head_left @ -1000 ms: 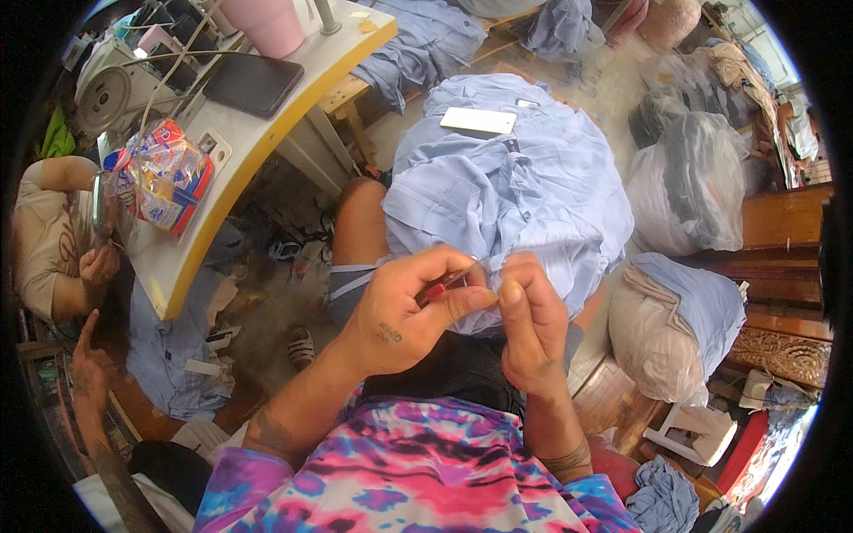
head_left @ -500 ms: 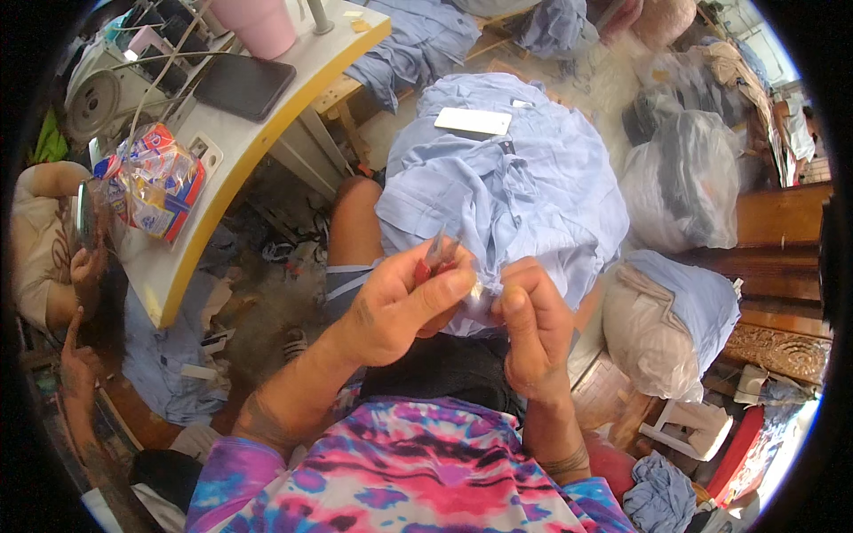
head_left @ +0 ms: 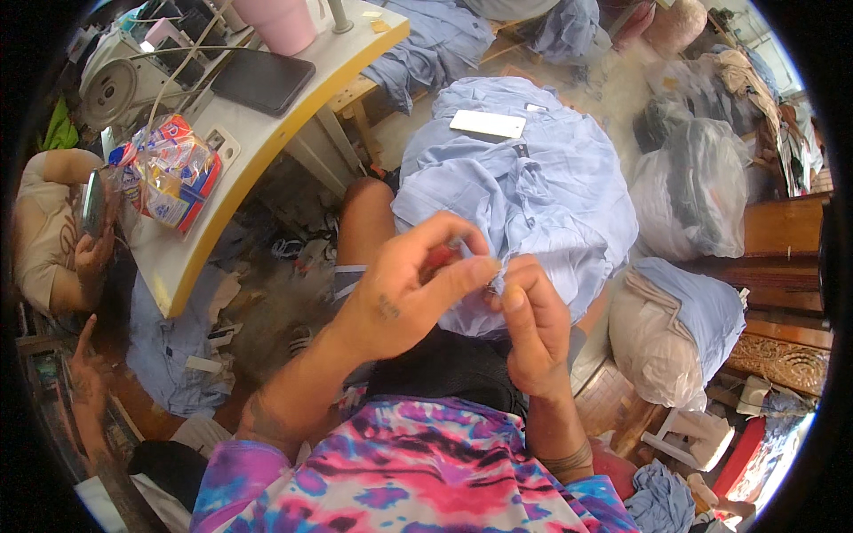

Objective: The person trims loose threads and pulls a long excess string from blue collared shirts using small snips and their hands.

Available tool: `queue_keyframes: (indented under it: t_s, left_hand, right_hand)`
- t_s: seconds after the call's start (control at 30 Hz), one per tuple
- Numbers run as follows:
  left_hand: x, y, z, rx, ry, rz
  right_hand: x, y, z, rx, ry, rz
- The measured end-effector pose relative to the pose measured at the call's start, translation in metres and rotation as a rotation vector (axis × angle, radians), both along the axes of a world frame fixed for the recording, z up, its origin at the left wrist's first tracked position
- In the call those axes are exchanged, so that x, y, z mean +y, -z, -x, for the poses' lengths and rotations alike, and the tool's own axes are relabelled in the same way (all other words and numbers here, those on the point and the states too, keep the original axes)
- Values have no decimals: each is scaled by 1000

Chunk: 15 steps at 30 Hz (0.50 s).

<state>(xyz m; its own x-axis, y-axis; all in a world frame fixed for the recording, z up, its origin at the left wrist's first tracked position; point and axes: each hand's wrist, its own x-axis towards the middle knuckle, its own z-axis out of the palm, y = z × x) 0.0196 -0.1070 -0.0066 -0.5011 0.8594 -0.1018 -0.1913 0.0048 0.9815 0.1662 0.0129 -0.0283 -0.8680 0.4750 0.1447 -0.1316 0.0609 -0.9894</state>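
Note:
A light-blue garment (head_left: 569,195) with buttons is heaped across my lap. My left hand (head_left: 413,289) is closed, with the red handle of small thread snips (head_left: 438,256) showing inside its curled fingers. Its thumb and forefinger pinch at a bit of the blue cloth; the blades of the snips are mostly hidden. Close against it, my right hand (head_left: 536,324) is closed on the edge of the same garment. What lies exactly between the fingertips is too small to make out. A white flat rectangular piece (head_left: 487,124) lies on top of the cloth.
To the left a yellow-edged table (head_left: 191,266) holds a black phone (head_left: 264,82), a pink cup (head_left: 283,25) and a colourful plastic packet (head_left: 178,178). Another person (head_left: 58,231) holds a phone at the far left. Bagged clothes (head_left: 689,191) and a wrapped bundle (head_left: 662,342) stand on the right.
My left hand has turned and its fingers have come over the snips, hiding the blades that showed before. It has moved closer to the right hand, which stays on the cloth.

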Motion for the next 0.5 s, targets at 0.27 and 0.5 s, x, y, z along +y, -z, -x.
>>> queue_keyframes:
  t_s: [0.27,0.5]
  left_hand:
    - [9,3,-9,-486,116,-34]
    - [18,-18,-32,-574,27,1]
  right_hand:
    - [-1,-11,-19,29,173,-7]
    - [8,-37,-26,-5,170,-510]
